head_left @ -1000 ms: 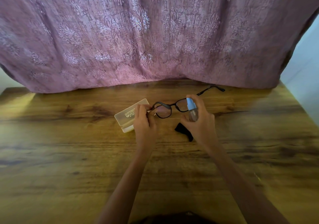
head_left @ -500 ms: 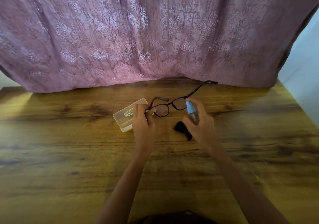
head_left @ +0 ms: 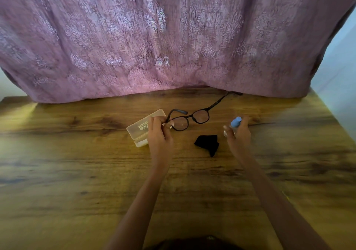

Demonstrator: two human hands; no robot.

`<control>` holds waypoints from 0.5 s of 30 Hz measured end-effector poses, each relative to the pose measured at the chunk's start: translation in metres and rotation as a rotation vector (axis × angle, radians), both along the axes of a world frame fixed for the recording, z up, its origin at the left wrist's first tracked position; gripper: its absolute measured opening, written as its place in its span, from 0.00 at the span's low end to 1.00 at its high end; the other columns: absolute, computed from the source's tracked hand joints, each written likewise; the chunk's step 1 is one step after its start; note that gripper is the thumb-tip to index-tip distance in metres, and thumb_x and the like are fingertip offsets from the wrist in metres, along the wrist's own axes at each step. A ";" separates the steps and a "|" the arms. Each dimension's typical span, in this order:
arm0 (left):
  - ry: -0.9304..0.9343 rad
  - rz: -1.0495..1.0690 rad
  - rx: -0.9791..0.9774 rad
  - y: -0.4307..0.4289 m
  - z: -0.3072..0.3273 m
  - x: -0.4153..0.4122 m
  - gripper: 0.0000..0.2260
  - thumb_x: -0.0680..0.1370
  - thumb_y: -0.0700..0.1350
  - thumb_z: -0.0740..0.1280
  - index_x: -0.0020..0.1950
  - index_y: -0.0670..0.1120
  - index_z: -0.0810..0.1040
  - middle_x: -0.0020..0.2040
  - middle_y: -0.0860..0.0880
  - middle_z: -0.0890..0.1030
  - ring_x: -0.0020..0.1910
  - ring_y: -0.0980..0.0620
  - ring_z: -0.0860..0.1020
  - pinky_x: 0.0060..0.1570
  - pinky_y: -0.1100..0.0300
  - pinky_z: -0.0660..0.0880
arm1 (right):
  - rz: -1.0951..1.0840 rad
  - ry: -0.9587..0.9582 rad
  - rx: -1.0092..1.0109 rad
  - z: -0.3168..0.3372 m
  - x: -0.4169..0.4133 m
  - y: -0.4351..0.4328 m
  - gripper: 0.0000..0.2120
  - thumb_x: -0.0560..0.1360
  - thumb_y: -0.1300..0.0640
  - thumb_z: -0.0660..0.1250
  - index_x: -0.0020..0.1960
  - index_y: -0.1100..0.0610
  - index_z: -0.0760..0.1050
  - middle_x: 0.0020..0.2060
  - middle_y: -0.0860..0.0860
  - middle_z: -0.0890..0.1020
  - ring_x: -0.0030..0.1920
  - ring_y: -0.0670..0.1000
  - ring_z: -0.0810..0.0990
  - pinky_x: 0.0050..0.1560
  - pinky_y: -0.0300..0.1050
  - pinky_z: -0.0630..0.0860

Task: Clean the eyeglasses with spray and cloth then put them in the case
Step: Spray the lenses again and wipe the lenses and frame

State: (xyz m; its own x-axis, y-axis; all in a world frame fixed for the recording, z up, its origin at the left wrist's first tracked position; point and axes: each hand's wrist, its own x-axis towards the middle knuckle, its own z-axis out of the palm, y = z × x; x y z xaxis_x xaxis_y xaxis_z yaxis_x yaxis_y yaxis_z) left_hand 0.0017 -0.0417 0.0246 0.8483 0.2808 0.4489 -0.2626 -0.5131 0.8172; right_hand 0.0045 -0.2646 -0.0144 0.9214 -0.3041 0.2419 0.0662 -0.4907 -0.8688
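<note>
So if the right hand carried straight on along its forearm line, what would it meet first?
Likely the outstretched temple arm of the eyeglasses, then the curtain; depth is unclear, so the right hand might pass beneath it.

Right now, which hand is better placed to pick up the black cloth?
Probably the right hand: the cloth lies on the table just beside it, though it must first set down the spray bottle. The left hand holds the eyeglasses.

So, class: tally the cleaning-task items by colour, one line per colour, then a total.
Black: 2, the eyeglasses and the cloth
Clear with blue cap: 1, the spray bottle
Pale translucent: 1, the case
Total: 4
</note>
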 end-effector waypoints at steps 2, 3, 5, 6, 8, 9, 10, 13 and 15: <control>0.003 0.000 0.000 0.000 0.000 -0.001 0.04 0.78 0.35 0.61 0.49 0.41 0.75 0.48 0.47 0.75 0.42 0.59 0.72 0.38 0.74 0.67 | -0.017 -0.004 -0.009 -0.002 0.000 -0.001 0.13 0.78 0.59 0.65 0.56 0.55 0.61 0.41 0.53 0.75 0.37 0.49 0.75 0.34 0.26 0.70; 0.005 0.001 0.001 0.000 0.000 -0.001 0.04 0.78 0.35 0.61 0.49 0.41 0.75 0.48 0.47 0.75 0.42 0.60 0.72 0.38 0.75 0.67 | -0.018 0.007 -0.008 -0.003 0.000 -0.001 0.13 0.78 0.59 0.65 0.56 0.56 0.61 0.43 0.54 0.76 0.38 0.48 0.75 0.34 0.26 0.70; 0.007 0.003 -0.002 0.000 0.000 -0.001 0.04 0.78 0.35 0.61 0.49 0.41 0.75 0.48 0.47 0.76 0.42 0.60 0.72 0.38 0.74 0.67 | -0.024 0.045 -0.005 -0.006 0.000 -0.001 0.13 0.79 0.58 0.66 0.58 0.58 0.63 0.48 0.53 0.76 0.41 0.48 0.76 0.35 0.26 0.70; 0.007 0.002 -0.004 0.000 0.000 -0.001 0.04 0.78 0.36 0.61 0.49 0.41 0.75 0.48 0.48 0.76 0.42 0.60 0.72 0.38 0.74 0.67 | -0.030 0.063 -0.008 -0.007 0.000 -0.001 0.15 0.78 0.58 0.66 0.60 0.60 0.64 0.49 0.53 0.76 0.44 0.48 0.76 0.36 0.26 0.69; 0.009 0.002 -0.002 0.000 0.000 -0.002 0.05 0.78 0.36 0.60 0.49 0.41 0.75 0.48 0.48 0.75 0.42 0.60 0.73 0.38 0.74 0.67 | -0.049 0.100 -0.024 -0.007 0.001 -0.001 0.18 0.78 0.57 0.67 0.62 0.63 0.67 0.49 0.52 0.75 0.46 0.49 0.75 0.37 0.27 0.66; 0.009 0.004 0.001 0.000 0.001 -0.002 0.06 0.77 0.36 0.59 0.49 0.40 0.75 0.48 0.48 0.75 0.42 0.61 0.72 0.38 0.75 0.67 | -0.057 0.121 -0.029 -0.007 0.001 -0.001 0.18 0.77 0.56 0.68 0.62 0.63 0.68 0.48 0.51 0.75 0.47 0.50 0.75 0.38 0.29 0.65; 0.009 0.007 0.003 0.000 0.000 -0.003 0.06 0.77 0.36 0.59 0.49 0.40 0.75 0.48 0.48 0.75 0.42 0.62 0.72 0.39 0.75 0.67 | -0.062 0.140 -0.030 -0.007 0.002 -0.002 0.18 0.77 0.55 0.69 0.62 0.62 0.69 0.48 0.51 0.75 0.47 0.50 0.75 0.38 0.30 0.65; 0.009 0.011 0.004 0.000 0.000 -0.003 0.06 0.77 0.35 0.59 0.49 0.40 0.75 0.48 0.49 0.75 0.42 0.63 0.72 0.40 0.76 0.67 | -0.065 0.190 -0.008 -0.006 0.000 -0.005 0.21 0.75 0.54 0.71 0.63 0.60 0.69 0.49 0.49 0.76 0.49 0.49 0.76 0.39 0.32 0.66; 0.013 0.008 -0.004 0.001 -0.001 -0.003 0.06 0.78 0.34 0.60 0.50 0.41 0.75 0.48 0.49 0.75 0.42 0.63 0.72 0.40 0.76 0.67 | -0.071 0.227 0.051 -0.007 -0.003 -0.006 0.27 0.72 0.54 0.74 0.67 0.57 0.66 0.52 0.47 0.76 0.50 0.46 0.76 0.43 0.35 0.70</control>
